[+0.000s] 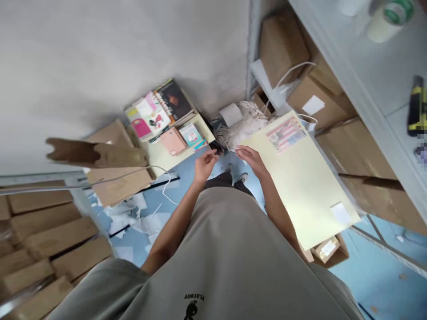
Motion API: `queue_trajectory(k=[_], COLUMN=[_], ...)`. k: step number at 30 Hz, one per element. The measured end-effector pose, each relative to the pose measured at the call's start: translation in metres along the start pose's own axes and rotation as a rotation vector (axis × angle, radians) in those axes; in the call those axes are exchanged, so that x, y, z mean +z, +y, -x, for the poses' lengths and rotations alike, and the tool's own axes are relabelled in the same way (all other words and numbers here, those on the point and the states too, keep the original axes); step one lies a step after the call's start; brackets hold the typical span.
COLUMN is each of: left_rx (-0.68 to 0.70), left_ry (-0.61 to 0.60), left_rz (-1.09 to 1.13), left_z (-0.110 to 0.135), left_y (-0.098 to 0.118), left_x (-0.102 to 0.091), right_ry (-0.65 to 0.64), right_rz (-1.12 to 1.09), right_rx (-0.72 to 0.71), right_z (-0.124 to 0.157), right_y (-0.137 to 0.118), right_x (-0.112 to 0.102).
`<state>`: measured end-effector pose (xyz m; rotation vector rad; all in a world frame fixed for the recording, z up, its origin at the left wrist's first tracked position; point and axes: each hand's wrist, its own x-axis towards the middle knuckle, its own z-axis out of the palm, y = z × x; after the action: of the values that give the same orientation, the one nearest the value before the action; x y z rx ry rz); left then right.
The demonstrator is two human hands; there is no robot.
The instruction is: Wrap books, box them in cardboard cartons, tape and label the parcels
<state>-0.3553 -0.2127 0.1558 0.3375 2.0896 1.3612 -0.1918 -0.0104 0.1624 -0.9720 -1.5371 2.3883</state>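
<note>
My left hand [205, 167] hangs in the air in front of my waist, its fingers loosely bent and a little apart, with nothing visible in them. Level with it, my right hand [251, 159] is held near the left edge of a pale yellow board [287, 178], fingers stretched towards the left hand. A gap separates the two hands. Closest to the left hand are a small teal-and-white box [191, 134] and a pink box [173, 141] on a pale tabletop [160, 159]. Behind the right hand lies a heap of white paper strips [247, 118].
Magazines [150, 115] lie on the left tabletop by the wall. An open cardboard box [116, 155] and a white cable [165, 189] are at left. Stacked cartons [60, 235] fill the lower left. Shelving with cartons [353, 142] stands right. Paper scraps [153, 226] litter the blue floor.
</note>
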Motion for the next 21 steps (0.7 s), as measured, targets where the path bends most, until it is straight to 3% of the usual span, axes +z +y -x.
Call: queue_trajectory(k=[6,9,12,16,19,21], left_rx=[0.085,0.097,0.047,0.005,-0.118,-0.167], left_ry=[0.344,0.546,0.747,0.956,1.014,0.992], left_rz=[0.125,0.104,0.06,0.059,0.089,0.072], left_z=[0.009,0.013,0.018,0.018,0.007,-0.005], left_y=[-0.006,-0.013,-0.026,-0.051,-0.071,-0.081], left_x=[-0.061,-0.104,-0.161,-0.247,-0.307,-0.342], right_ry=[-0.186,-0.293,-0.385,-0.435,-0.435,-0.425], right_rz=[0.136,0.221,0.31,0.423,0.498,0.555], right_rx=[0.004,-0.011,-0.047,-0.082,-0.085,-0.111], right_z=[-0.01,-0.028,-0.055,-0.093,-0.116,-0.127], right_y=[-0.006,-0.005,0.003,0.021,0.035,0.045], right_x=[0.075,0.128,0.2,0.31,0.388,0.432])
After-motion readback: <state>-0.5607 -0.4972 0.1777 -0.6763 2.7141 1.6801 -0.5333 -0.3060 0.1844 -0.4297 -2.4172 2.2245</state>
